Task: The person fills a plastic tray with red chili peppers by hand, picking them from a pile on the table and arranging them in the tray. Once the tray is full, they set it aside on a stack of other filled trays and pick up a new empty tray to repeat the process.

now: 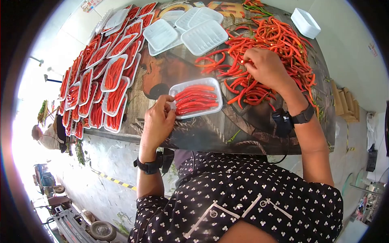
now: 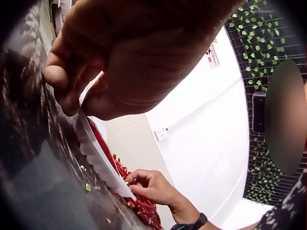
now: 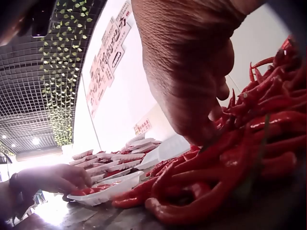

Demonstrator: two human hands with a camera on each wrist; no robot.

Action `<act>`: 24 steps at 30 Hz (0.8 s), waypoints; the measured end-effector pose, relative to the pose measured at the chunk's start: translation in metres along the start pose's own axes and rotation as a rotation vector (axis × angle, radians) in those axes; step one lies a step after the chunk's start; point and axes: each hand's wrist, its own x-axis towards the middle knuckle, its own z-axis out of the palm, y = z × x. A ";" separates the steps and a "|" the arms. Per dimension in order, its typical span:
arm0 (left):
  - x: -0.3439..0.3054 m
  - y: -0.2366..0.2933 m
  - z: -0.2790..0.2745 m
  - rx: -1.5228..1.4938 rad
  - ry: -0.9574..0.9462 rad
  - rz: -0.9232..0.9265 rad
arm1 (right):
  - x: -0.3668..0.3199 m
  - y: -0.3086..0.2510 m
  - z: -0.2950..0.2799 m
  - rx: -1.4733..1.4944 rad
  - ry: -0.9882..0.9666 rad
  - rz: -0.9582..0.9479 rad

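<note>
A white tray (image 1: 220, 108) with a row of red chilies (image 1: 194, 99) lies on the table in front of the person. The left hand (image 1: 159, 122) pinches its left edge between thumb and fingers; in the left wrist view this hand (image 2: 120, 62) grips the tray's end (image 2: 103, 165). To the right, the right hand (image 1: 267, 69) is over the loose pile of red chilies (image 1: 283, 38), fingers bent down at it. In the right wrist view the fingertips of the right hand (image 3: 187, 72) reach into the chilies (image 3: 206, 177); whether they pinch one is hidden.
Filled trays of chilies (image 1: 114, 73) stand stacked in overlapping rows along the table's left side. Several unfilled white trays (image 1: 204, 37) lie at the back middle, and another stack (image 1: 305, 23) sits at the back right corner. Green stems (image 1: 234, 136) lie near the front edge.
</note>
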 end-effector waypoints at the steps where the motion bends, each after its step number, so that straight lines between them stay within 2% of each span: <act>1: 0.000 0.000 -0.001 -0.002 0.000 0.000 | 0.000 -0.003 -0.006 0.121 0.049 0.080; 3: 0.000 0.000 -0.003 0.047 -0.027 0.006 | 0.000 -0.010 -0.019 0.331 0.115 0.205; 4: 0.001 -0.001 -0.003 0.046 -0.029 0.008 | 0.001 -0.011 -0.020 0.330 0.115 0.207; 6: 0.001 0.000 -0.004 0.052 0.007 -0.008 | 0.002 -0.014 -0.021 0.750 0.106 0.342; 7: 0.002 0.001 -0.004 0.053 0.005 -0.008 | 0.002 -0.017 -0.023 0.751 0.106 0.344; 9: 0.003 0.006 -0.005 0.070 0.155 0.060 | 0.004 -0.029 -0.025 1.132 -0.001 0.464; 12: 0.004 0.027 -0.007 -0.027 0.136 0.119 | 0.007 -0.053 -0.018 1.168 -0.068 0.419; 14: 0.004 0.041 -0.006 -0.069 0.098 0.119 | 0.012 -0.071 -0.014 1.244 -0.152 0.455; 16: 0.005 0.050 -0.002 -0.237 0.010 0.094 | 0.016 -0.084 -0.011 1.240 -0.218 0.389; 19: 0.006 0.057 0.001 -0.305 0.003 0.039 | 0.020 -0.095 0.009 1.363 -0.211 0.314; 23: 0.006 0.053 0.002 -0.376 -0.011 -0.011 | 0.021 -0.102 0.019 1.355 -0.181 0.271; 24: 0.006 0.050 0.001 -0.377 -0.011 -0.011 | 0.021 -0.102 0.018 1.275 -0.171 0.269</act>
